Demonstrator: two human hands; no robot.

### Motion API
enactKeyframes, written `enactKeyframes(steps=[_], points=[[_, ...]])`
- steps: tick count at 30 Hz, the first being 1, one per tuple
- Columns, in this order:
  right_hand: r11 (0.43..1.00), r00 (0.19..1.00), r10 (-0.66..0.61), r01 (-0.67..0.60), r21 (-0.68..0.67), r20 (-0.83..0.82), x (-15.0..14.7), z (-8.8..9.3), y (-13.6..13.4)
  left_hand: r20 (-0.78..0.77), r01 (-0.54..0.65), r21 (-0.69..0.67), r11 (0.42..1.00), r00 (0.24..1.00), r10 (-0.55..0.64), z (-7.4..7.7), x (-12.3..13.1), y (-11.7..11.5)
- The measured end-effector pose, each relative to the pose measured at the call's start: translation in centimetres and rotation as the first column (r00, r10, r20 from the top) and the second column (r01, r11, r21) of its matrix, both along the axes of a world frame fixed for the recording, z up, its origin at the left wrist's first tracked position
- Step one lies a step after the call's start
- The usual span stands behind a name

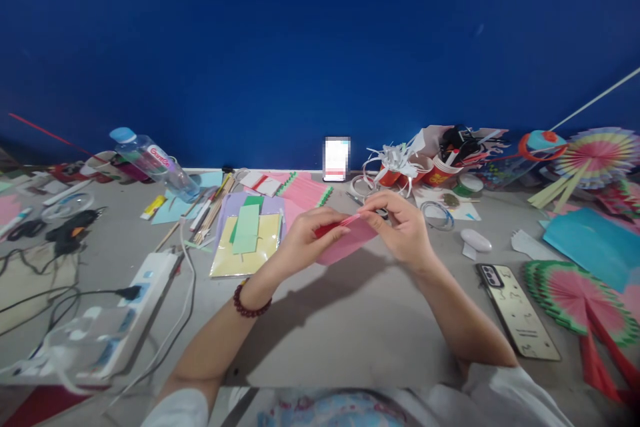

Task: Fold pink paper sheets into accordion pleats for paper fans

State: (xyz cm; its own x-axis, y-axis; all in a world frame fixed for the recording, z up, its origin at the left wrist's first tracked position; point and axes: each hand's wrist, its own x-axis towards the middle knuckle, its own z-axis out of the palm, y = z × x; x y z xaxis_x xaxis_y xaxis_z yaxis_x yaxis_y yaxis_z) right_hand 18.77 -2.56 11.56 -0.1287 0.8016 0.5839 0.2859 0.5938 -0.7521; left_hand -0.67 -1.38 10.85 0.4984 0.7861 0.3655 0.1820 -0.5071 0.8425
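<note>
A piece of pink paper [345, 245] is held up above the table between my two hands, with a darker red part along its upper edge. My left hand [313, 237] pinches its left side between thumb and fingers; a dark red bead bracelet [251, 303] is on that wrist. At the right end, my right hand [400, 230] pinches the paper's upper corner with thumb and forefinger. Behind the hands lies a pink pleated paper [306, 190] with green edging. Left of my left hand are a green paper strip [246, 230] and a yellow sheet in a clear sleeve [220, 257].
A power strip [140, 313] with cables lies at left, near a tilted plastic bottle [157, 160]. To the right are a phone [520, 312], a watermelon-coloured paper fan [583, 297] and blue paper [595, 240]. Red paper cups [440, 172] and a lit screen [337, 159] stand at the back.
</note>
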Motion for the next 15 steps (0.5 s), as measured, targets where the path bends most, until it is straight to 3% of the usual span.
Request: enactKeyframes(steps=[6, 15], points=[[1.000, 1.000, -0.004, 0.004, 0.022, 0.008, 0.01, -0.07, 0.04, 0.054, 0.011, -0.097, 0.995, 0.999, -0.005, -0.12, -0.12, 0.14], [0.999, 1.000, -0.021, 0.021, 0.034, 0.013, -0.17, 0.01, -0.12, 0.033, -0.023, 0.025, 0.999, 0.999, 0.022, -0.12, -0.11, -0.03]])
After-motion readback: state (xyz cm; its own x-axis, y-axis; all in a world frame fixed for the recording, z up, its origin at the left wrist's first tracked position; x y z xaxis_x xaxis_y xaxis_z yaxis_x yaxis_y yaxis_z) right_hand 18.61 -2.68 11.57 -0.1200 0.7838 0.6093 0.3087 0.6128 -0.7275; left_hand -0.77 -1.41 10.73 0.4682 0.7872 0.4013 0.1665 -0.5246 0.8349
